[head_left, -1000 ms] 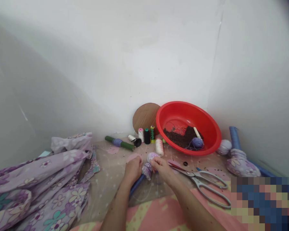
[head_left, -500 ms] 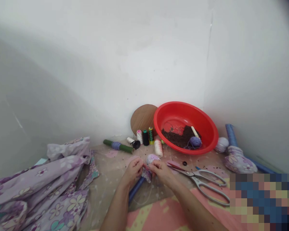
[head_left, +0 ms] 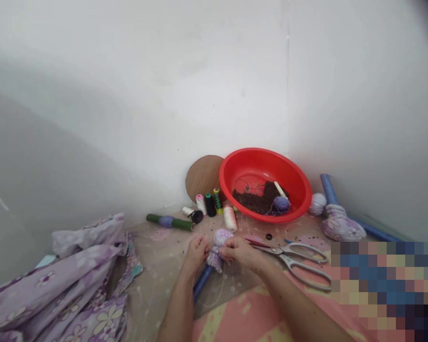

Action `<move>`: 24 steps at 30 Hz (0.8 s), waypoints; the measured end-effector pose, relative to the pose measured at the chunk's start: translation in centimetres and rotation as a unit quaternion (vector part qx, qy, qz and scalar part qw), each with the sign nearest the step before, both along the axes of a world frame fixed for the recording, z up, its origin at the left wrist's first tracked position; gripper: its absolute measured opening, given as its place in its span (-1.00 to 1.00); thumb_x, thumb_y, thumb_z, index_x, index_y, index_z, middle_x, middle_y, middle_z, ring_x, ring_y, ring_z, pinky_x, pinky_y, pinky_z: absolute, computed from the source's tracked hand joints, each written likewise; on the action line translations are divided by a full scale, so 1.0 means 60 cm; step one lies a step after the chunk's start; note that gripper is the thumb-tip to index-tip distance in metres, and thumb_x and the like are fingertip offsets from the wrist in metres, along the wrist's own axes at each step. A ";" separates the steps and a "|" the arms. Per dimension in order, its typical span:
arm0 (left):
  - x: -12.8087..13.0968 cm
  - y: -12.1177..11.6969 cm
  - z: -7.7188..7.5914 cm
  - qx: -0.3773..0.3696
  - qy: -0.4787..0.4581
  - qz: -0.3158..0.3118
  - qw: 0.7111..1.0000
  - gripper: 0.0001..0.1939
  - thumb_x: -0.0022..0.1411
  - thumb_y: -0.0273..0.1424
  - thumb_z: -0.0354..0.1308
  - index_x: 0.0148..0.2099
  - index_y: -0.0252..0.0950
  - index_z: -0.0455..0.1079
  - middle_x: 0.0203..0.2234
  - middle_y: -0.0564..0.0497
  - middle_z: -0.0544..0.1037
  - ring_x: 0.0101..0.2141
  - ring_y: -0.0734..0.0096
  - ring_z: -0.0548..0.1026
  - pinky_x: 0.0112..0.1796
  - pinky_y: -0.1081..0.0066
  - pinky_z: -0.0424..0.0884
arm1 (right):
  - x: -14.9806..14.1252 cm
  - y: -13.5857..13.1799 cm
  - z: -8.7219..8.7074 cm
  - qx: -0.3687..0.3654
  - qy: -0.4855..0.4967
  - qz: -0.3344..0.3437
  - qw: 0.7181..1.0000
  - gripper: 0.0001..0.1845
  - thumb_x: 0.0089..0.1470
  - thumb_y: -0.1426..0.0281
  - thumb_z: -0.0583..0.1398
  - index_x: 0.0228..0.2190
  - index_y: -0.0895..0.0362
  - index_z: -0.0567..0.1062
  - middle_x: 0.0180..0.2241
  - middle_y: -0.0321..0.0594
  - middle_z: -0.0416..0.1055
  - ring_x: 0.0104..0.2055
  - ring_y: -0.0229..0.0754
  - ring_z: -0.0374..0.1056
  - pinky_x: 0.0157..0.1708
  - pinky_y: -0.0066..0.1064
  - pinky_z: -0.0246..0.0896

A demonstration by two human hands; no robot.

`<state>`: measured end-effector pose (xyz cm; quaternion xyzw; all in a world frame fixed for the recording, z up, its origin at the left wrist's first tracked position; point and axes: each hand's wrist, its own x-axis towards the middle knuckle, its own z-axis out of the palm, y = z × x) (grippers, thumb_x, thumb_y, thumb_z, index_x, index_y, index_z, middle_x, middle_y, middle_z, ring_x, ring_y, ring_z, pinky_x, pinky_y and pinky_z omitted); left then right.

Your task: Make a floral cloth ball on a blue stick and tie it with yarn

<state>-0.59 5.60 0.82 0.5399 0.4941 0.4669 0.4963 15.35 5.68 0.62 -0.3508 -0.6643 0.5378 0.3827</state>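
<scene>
A small purple floral cloth bundle (head_left: 219, 240) caps the end of a blue stick (head_left: 202, 281) that lies on the floor. My left hand (head_left: 197, 251) pinches the bundle's gathered neck from the left, fingers closed. From the right, my right hand (head_left: 239, 251) is closed on the same gathered cloth. A thin pale thread trails from the bundle down over the floor. The exact grip on the thread is too small to make out.
Big metal scissors (head_left: 295, 262) lie right of my hands. A red basin (head_left: 265, 184) with dark bits and a purple yarn ball sits in the corner. Thread spools (head_left: 211, 204) and a green roll (head_left: 169, 222) stand behind. Floral fabric (head_left: 62, 285) is heaped at left. Finished cloth-capped sticks (head_left: 341, 227) lie at right.
Both hands stay on the bundle with small finger shifts. The view has swung, so everything sits a little further left and lower in the picture.
</scene>
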 end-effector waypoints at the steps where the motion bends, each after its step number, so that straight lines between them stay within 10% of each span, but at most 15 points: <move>1: 0.001 -0.001 0.001 -0.002 0.002 0.000 1.000 -0.64 -0.05 -0.11 -0.01 -0.54 -0.26 -0.03 -0.75 0.26 0.06 -0.76 0.73 -0.05 -0.70 0.60 -0.15 | 0.001 0.001 0.000 -0.003 -0.002 0.002 1.000 -0.71 -0.14 0.37 0.12 -0.77 0.21 0.27 -0.78 -0.38 0.18 -0.70 -0.41 0.02 -0.64 -0.54 -0.10; 9: 0.002 -0.011 0.004 0.034 0.070 -0.005 0.997 -0.68 0.04 -0.15 -0.08 -0.54 -0.26 -0.01 -0.73 0.23 0.04 -0.71 0.65 0.00 -0.65 0.57 -0.05 | 0.010 0.008 -0.005 -0.036 0.038 0.034 0.998 -0.69 -0.18 0.31 0.15 -0.78 0.21 0.28 -0.80 -0.39 0.16 -0.72 -0.40 0.06 -0.65 -0.52 -0.09; 24: 0.022 -0.009 0.012 0.200 0.388 -0.059 0.898 -0.68 0.08 -0.19 -0.08 -0.54 -0.29 0.25 -0.69 0.09 0.27 -0.62 0.50 0.20 -0.55 0.50 -0.04 | -0.004 0.002 0.047 -0.043 0.266 -0.088 0.959 -0.72 -0.19 0.27 0.16 -0.72 0.19 0.28 -0.72 -0.34 0.22 -0.63 -0.35 0.14 -0.56 -0.48 0.07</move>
